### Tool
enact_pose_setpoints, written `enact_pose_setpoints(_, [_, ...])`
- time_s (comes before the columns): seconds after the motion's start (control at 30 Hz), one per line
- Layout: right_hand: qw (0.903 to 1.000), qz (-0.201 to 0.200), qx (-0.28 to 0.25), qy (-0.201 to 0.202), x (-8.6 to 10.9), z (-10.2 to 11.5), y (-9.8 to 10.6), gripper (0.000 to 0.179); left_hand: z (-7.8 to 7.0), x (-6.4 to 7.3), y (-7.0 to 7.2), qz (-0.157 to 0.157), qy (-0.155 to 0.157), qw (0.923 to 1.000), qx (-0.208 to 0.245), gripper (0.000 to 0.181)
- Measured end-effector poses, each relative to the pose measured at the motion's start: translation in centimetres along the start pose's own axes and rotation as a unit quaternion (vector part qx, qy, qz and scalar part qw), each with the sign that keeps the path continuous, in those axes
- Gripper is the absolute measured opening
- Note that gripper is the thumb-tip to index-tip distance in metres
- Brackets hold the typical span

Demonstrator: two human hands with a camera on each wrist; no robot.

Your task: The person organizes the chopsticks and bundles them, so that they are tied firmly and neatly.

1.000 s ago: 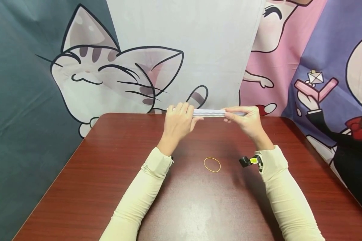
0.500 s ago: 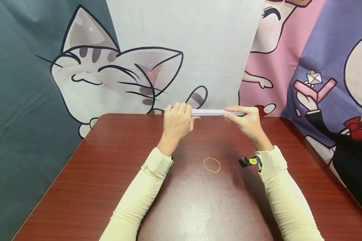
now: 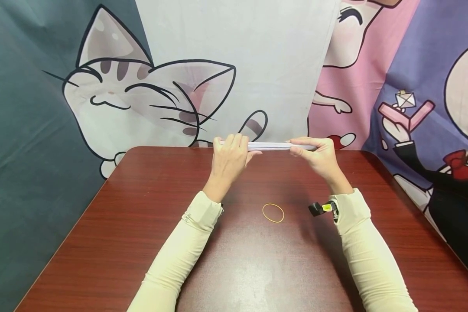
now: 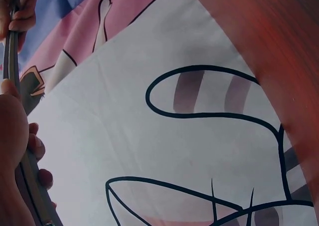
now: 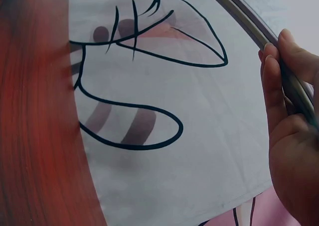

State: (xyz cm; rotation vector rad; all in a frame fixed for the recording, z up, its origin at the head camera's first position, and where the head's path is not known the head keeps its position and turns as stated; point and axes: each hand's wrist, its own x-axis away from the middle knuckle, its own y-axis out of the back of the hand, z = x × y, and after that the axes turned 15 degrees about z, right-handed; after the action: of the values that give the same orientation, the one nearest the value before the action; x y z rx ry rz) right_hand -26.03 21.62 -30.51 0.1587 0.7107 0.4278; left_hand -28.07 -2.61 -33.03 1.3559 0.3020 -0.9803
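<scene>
The left hand (image 3: 229, 162) has its fingers curled over one end of a thin white stack (image 3: 269, 146), and the right hand (image 3: 317, 158) pinches the other end between thumb and fingers. The stack is held up, nearly level, above the table (image 3: 140, 216), where a yellow rubber band (image 3: 283, 214) lies between the forearms

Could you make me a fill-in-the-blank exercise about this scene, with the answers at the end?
1. The number of hands gripping the stack is ____.
2. Of the left hand and right hand, the one nearer the printed cat in the head view is the ____.
3. The band on the table is coloured ____.

Missing words: two; left; yellow.
</scene>
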Motion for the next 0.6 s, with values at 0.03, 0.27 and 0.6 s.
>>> enact_pose_setpoints(0.03, [1.0, -0.002, 0.004, 0.0, 0.01, -0.01, 0.0, 0.022, 0.02, -0.02, 0.02, 0.002, 0.0, 1.0, 0.0, 0.056])
enact_pose_setpoints(0.27, [0.9998, -0.011, 0.012, 0.009, 0.07, 0.04, -0.02, 0.021, 0.26, -0.22, -0.03, 0.003, 0.001, 1.0, -0.006, 0.051])
enact_pose_setpoints(0.6, [0.9999, -0.007, 0.009, -0.003, 0.11, 0.37, -0.01, 0.021, 0.36, 0.07, -0.48, -0.009, -0.006, 0.9998, -0.015, 0.056])
